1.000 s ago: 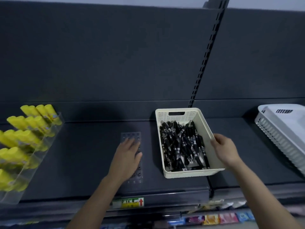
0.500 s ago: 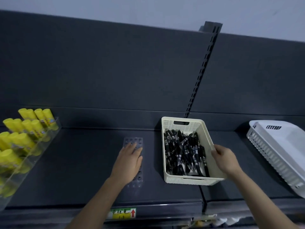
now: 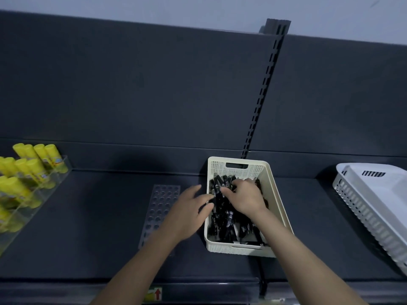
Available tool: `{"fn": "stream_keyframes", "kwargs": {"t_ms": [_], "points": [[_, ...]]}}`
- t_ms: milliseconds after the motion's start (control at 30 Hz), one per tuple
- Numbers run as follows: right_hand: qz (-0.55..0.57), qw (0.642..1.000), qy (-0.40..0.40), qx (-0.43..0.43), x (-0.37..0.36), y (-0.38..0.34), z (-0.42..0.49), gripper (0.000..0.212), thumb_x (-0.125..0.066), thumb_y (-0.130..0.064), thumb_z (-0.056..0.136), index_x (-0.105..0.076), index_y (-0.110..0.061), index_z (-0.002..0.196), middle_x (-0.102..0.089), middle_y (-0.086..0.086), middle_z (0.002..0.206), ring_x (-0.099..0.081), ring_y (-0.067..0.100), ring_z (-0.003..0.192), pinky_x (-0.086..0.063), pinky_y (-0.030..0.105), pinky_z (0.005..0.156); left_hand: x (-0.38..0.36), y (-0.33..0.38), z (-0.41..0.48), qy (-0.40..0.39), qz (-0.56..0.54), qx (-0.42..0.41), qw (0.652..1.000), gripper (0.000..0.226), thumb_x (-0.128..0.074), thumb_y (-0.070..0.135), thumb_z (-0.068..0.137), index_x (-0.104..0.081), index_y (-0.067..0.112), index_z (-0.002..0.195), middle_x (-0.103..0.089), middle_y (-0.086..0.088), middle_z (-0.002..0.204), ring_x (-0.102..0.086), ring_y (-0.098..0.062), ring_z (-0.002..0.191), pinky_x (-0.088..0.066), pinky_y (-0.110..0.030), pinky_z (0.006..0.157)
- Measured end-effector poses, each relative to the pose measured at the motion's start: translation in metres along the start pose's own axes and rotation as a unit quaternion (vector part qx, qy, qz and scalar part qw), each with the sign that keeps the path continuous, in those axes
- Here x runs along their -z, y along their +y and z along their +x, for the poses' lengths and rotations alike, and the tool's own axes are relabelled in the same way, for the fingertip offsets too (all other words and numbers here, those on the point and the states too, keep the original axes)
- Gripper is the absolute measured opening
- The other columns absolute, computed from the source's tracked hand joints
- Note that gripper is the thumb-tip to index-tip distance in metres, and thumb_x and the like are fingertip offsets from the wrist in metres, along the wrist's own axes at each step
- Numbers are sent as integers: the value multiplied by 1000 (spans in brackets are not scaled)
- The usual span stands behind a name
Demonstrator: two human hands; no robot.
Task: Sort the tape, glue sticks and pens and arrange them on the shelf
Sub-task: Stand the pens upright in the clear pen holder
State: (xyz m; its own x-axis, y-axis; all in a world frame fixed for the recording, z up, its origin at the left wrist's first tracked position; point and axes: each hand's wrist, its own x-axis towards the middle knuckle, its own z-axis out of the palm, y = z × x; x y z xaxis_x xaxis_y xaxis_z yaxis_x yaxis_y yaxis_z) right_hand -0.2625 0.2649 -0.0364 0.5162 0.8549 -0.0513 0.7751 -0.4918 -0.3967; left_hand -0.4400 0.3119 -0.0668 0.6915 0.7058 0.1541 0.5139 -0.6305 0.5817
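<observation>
A cream basket (image 3: 280,194) full of black pens (image 3: 222,220) stands on the dark shelf (image 3: 99,216). My right hand (image 3: 244,197) is inside the basket, fingers and thumb curled round some pens near its far end. Straight fingers of my left hand (image 3: 187,212) touch the basket's left rim. A clear perforated pen holder (image 3: 161,201) lies flat on the shelf just left of that hand, partly under my left forearm. Yellow glue sticks (image 3: 33,164) stand in a clear tiered tray (image 3: 58,172) at the far left. No tape is in view.
A white slatted basket (image 3: 374,201) lies tilted at the right end of the shelf. A slotted upright post (image 3: 264,95) runs up the back panel behind the cream basket. A yellow label with a red arrow (image 3: 155,293) sits on the shelf's front edge.
My right hand left the basket's right rim and went in among the pens. My left hand lifted off the perforated holder and moved right to the basket's left rim.
</observation>
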Motion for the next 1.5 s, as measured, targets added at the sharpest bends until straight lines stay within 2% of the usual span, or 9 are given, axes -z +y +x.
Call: {"fn": "stream_keyframes", "kwargs": {"t_ms": [233,367,600,867,967,1100,1233,1367,1500], "points": [[9,1000,-13,-7,-5,1,5,27,-54,-8,81,-41,-11,57,-53,15,88,-50,27,96,-34,22,68,-4,1,-5,15,61,-57,996,29,-35,28,101,-52,7,92,-46,-15,135,-42,-28,128,-37,-41,103],[27,999,-5,-33,-9,2,4,12,-61,-19,82,-58,-8,80,-60,14,91,-53,25,92,-40,24,68,1,6,-6,32,44,-85,995,32,-33,27,100,-53,6,86,-52,-4,102,-50,-18,94,-44,-38,83],[2,997,17,-81,-15,-13,-2,6,-54,-6,75,-59,-10,76,-63,11,82,-62,30,81,-45,27,63,19,-4,-2,-19,-24,-60,998,34,-48,32,99,-58,17,127,-41,3,141,-38,-9,130,-23,-10,99],[355,922,146,-57,16,-49,-24,29,-58,0,82,-74,-20,96,-68,-7,75,-56,-2,51,-43,10,49,44,-12,3,13,-148,-16,989,33,-50,36,97,-57,24,126,-52,12,124,-46,3,113,-26,1,89],[398,912,86,54,13,-80,-42,38,-55,10,79,-74,-22,90,-68,-12,75,-58,-3,60,-46,12,55,53,-2,7,41,-320,43,946,14,-48,32,98,-61,37,98,-65,12,103,-59,-3,99,-43,-11,87],[372,921,20,116,-3,-106,-48,30,-57,9,82,-65,-18,93,-70,-2,87,-65,11,81,-53,25,73,72,-6,9,49,-537,182,822,26,-48,25,100,-61,4,106,-72,-12,104,-70,-20,95,-58,-27,76],[358,930,33,71,-18,-120,-47,27,-66,-1,80,-52,-25,83,-69,-2,77,-64,5,63,-44,16,60,88,-30,6,69,-568,215,791,27,-52,23,98,-61,-1,105,-72,-12,102,-71,-17,94,-55,-28,83],[386,920,70,22,-20,-125,-40,21,-73,-4,77,-58,-17,73,-65,1,65,-63,21,59,-49,36,59,98,-51,7,99,-625,261,729,17,-55,19,95,-60,3,99,-71,-12,102,-71,-18,94,-55,-27,77],[428,901,78,-7,-18,-125,-30,19,-71,1,78,-63,-13,67,-63,-2,59,-56,10,53,-49,25,55,101,-71,9,133,-655,270,693,13,-54,14,97,-61,4,95,-71,-11,102,-69,-21,97,-54,-26,75]]}}
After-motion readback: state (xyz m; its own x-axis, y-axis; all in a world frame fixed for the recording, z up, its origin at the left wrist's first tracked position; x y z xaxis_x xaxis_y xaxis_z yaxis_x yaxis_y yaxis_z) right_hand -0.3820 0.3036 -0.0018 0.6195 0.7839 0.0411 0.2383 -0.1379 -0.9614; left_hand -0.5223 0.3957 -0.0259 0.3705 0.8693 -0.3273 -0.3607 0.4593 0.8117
